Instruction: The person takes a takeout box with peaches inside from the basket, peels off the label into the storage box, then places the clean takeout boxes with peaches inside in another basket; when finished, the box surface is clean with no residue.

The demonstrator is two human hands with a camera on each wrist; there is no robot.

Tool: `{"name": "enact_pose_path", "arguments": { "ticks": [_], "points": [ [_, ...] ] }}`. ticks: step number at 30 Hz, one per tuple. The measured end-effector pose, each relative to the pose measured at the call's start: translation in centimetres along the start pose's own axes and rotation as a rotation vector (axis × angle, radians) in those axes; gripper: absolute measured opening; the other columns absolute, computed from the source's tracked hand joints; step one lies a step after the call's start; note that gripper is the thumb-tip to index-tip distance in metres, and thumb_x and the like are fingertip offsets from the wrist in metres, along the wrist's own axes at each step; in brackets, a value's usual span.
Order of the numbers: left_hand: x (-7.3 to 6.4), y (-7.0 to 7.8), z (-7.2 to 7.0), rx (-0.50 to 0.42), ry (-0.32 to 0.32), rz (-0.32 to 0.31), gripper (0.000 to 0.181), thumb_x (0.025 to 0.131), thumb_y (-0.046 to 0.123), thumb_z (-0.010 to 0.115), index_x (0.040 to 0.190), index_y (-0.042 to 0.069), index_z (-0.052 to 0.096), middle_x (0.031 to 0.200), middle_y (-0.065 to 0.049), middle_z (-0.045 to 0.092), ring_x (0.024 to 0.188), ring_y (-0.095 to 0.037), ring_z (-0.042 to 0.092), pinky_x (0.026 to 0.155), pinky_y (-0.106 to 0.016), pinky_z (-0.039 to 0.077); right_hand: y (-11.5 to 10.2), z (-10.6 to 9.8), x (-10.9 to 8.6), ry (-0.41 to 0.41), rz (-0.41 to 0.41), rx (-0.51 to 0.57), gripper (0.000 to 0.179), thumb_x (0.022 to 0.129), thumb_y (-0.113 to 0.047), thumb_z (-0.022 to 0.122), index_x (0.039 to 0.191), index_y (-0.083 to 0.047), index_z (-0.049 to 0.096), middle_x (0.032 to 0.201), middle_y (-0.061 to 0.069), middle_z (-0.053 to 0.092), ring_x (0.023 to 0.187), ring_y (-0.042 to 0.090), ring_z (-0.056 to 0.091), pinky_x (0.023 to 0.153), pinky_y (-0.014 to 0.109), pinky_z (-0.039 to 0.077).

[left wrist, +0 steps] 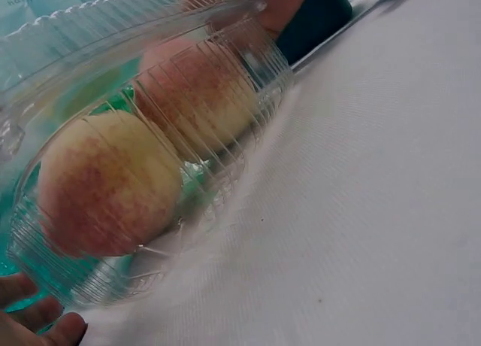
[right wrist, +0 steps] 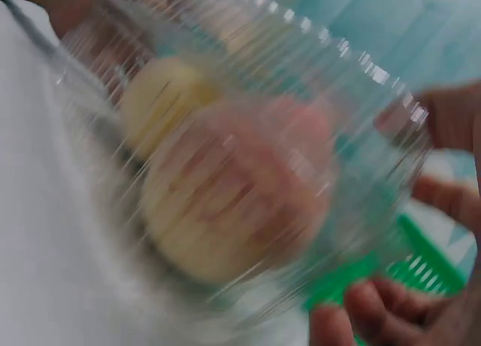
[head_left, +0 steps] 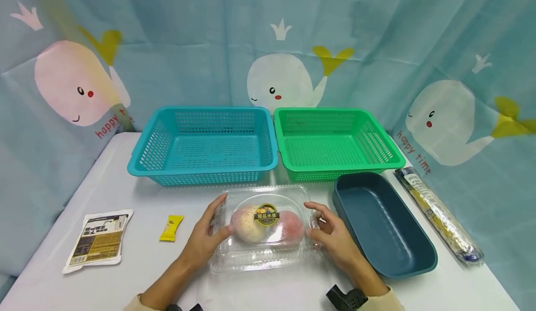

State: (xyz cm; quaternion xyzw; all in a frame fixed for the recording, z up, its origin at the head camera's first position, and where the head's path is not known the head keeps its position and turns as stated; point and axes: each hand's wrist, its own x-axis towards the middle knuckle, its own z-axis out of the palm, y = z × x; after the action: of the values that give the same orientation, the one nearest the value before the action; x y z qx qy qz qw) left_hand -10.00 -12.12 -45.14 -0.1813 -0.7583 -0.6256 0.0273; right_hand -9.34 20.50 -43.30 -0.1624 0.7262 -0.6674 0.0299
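Note:
A clear plastic clamshell box [head_left: 261,257] with a round label [head_left: 266,215] on its lid lies in front of me in the head view. Inside it sit two blushed peaches, a yellowish one [head_left: 247,227] on the left and a pinker one [head_left: 291,227] on the right; the left wrist view shows both peaches [left wrist: 113,184] through the ribbed wall. My left hand [head_left: 201,241] holds the box's left side, thumb and index finger spread along its edge. At the opposite side my right hand [head_left: 335,236] grips the edge, its other fingers [right wrist: 368,308] curled beside the wall.
Behind the box stand a blue basket [head_left: 201,177] and a green basket [head_left: 339,174]. A dark blue tub [head_left: 383,227] is close by my right hand, with a long wrapped package [head_left: 439,215] beyond it. Leftward lie a small yellow packet [head_left: 170,228] and a white-and-brown pouch [head_left: 99,239].

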Motion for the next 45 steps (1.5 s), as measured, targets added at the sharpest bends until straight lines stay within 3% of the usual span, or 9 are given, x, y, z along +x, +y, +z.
{"name": "enact_pose_path", "arguments": {
  "ticks": [5,7,12,16,20,27,33,45],
  "points": [
    [0.1,-0.5,0.1,0.000,0.009,0.017,0.066,0.091,0.010,0.059,0.150,0.018,0.031,0.153,-0.019,0.026,0.137,-0.043,0.023,0.102,-0.066,0.024,-2.6,-0.3,0.0,0.147,0.024,-0.230,0.048,0.085,0.000,0.068,0.131,-0.008,0.057,0.105,0.018,0.046,0.085,0.025,0.052,0.064,0.029,0.047],
    [0.1,-0.6,0.0,0.027,0.019,0.023,0.066,0.091,0.010,0.059,0.150,0.020,0.031,0.152,-0.019,0.028,0.137,-0.043,0.023,0.102,-0.067,0.023,-3.7,-0.5,0.2,0.153,-0.007,-0.258,0.046,0.085,0.001,0.068,0.129,-0.009,0.058,0.106,0.018,0.047,0.085,0.026,0.053,0.065,0.031,0.049],
    [-0.2,-0.7,-0.4,0.043,0.035,0.012,0.066,0.092,0.011,0.059,0.150,0.022,0.031,0.153,-0.018,0.027,0.138,-0.044,0.021,0.102,-0.067,0.022,-6.6,-0.6,1.2,0.019,-0.075,-0.246,0.042,0.088,0.002,0.067,0.128,-0.004,0.057,0.105,0.017,0.049,0.085,0.024,0.054,0.068,0.030,0.050],
    [-0.3,-0.8,-0.5,0.034,0.034,0.012,0.066,0.091,0.011,0.059,0.150,0.022,0.031,0.153,-0.019,0.027,0.137,-0.044,0.023,0.101,-0.066,0.025,-8.6,-0.8,2.5,-0.091,-0.075,-0.224,0.040,0.089,0.002,0.064,0.128,-0.002,0.057,0.104,0.018,0.050,0.085,0.025,0.053,0.067,0.031,0.049],
    [-0.3,-0.9,-0.3,0.038,0.030,0.012,0.066,0.091,0.012,0.059,0.150,0.021,0.031,0.153,-0.020,0.027,0.136,-0.046,0.025,0.100,-0.066,0.028,-9.7,-0.8,3.9,-0.151,-0.038,-0.248,0.037,0.090,-0.001,0.063,0.126,-0.003,0.058,0.104,0.021,0.051,0.082,0.028,0.053,0.063,0.033,0.049],
    [-0.2,-0.8,-0.4,0.066,0.029,-0.018,0.066,0.092,0.016,0.059,0.151,0.023,0.030,0.155,-0.015,0.025,0.138,-0.045,0.022,0.101,-0.066,0.026,-9.3,0.6,6.8,-0.200,0.030,-0.389,0.028,0.092,-0.011,0.063,0.120,-0.012,0.066,0.100,0.007,0.058,0.077,0.025,0.055,0.056,0.033,0.048],
    [-0.1,-0.9,-0.1,0.054,0.019,-0.011,0.065,0.092,0.018,0.057,0.151,0.022,0.030,0.155,-0.013,0.025,0.138,-0.044,0.020,0.099,-0.070,0.025,-8.2,2.3,8.7,-0.239,0.044,-0.407,0.024,0.090,-0.010,0.063,0.114,-0.009,0.069,0.095,0.004,0.062,0.065,0.020,0.052,0.049,0.028,0.043],
    [-0.2,-0.6,0.1,0.067,0.024,0.010,0.065,0.091,0.020,0.057,0.151,0.017,0.031,0.155,-0.014,0.026,0.137,-0.046,0.022,0.098,-0.069,0.028,-6.9,4.7,9.5,-0.320,0.043,-0.598,0.019,0.088,-0.004,0.061,0.104,-0.003,0.073,0.095,0.004,0.068,0.056,0.008,0.048,0.048,0.024,0.041]
  ]
}}
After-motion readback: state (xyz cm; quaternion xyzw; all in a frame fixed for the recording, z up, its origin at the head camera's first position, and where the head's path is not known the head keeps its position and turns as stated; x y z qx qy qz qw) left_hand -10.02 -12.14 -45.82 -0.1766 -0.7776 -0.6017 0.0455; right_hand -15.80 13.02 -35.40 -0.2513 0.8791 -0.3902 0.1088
